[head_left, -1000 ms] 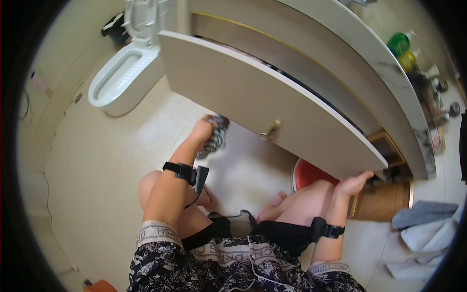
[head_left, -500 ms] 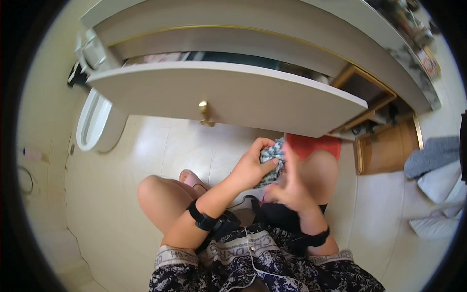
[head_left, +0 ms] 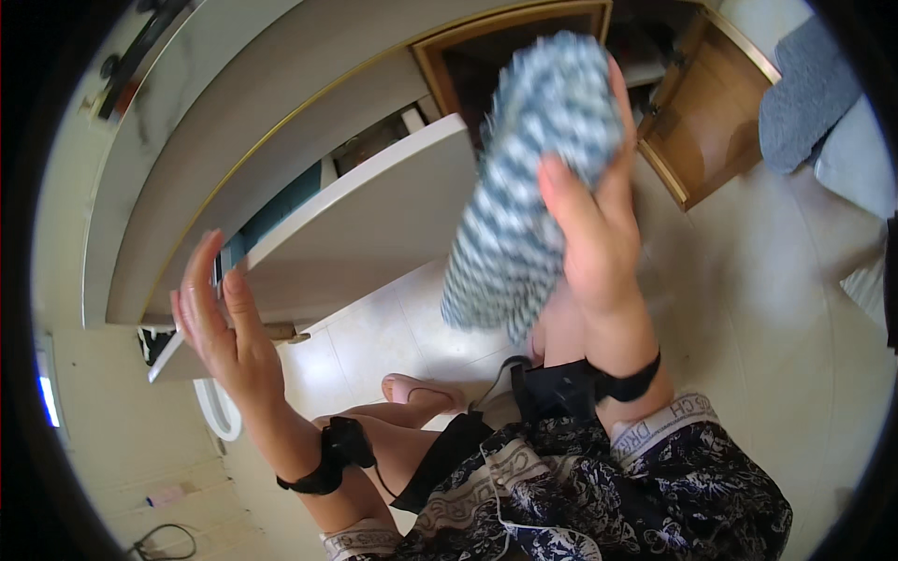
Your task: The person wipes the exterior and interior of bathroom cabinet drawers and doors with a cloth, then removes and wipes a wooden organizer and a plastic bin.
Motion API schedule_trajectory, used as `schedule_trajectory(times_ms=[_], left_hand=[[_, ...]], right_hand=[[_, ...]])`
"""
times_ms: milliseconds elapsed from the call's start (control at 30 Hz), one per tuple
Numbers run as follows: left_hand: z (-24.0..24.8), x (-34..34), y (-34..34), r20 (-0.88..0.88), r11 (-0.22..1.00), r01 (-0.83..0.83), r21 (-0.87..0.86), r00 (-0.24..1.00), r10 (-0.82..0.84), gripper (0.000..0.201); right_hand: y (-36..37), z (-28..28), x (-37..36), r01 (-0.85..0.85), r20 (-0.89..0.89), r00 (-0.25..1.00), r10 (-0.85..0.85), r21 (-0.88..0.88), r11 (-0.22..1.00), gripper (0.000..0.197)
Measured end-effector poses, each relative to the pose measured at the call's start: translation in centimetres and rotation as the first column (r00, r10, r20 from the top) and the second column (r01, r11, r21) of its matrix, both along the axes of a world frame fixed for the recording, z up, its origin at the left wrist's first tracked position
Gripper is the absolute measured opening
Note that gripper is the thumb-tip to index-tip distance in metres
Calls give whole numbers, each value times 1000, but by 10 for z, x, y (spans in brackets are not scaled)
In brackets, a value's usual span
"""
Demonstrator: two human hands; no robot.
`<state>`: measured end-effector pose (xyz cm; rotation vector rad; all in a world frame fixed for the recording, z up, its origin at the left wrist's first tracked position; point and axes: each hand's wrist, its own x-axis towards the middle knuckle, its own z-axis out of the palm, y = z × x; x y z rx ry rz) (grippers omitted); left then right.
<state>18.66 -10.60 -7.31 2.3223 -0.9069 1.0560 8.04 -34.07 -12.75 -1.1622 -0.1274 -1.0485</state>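
A wooden cabinet door (head_left: 716, 117) stands swung open at the upper right; beyond it a grey cloth (head_left: 806, 93) lies against a whitish cloth (head_left: 856, 178), with a pale striped cloth (head_left: 870, 290) lower down near the picture's rim; light tiles cover the floor (head_left: 748, 290); at the lower left shows part of a white toilet (head_left: 217, 411) (most of it hidden); nearer the corner are a small pinkish object (head_left: 166, 494), too blurred to name, and a dark looped cord (head_left: 168, 529); a bright bluish strip (head_left: 47, 400) glows at the far left.
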Motion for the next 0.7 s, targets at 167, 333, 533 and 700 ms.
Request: schedule_trajectory(times_ms=[167,333,533,700], left_hand=[[-20,14,0,9,971,-198,137,980,199,39],[-16,7,-6,5,984,-130,124,991,130,41],[-17,11,15,-109,976,-216,-31,971,211,45],[-18,-10,14,-72,963,-236,-129,971,228,48]], right_hand=[[17,-31,44,9,-164,986,-11,-13,1000,46],[42,-128,32,219,-338,928,-158,152,964,43],[82,-232,39,27,-406,855,324,658,753,36],[8,-164,26,-99,-116,921,371,853,513,45]])
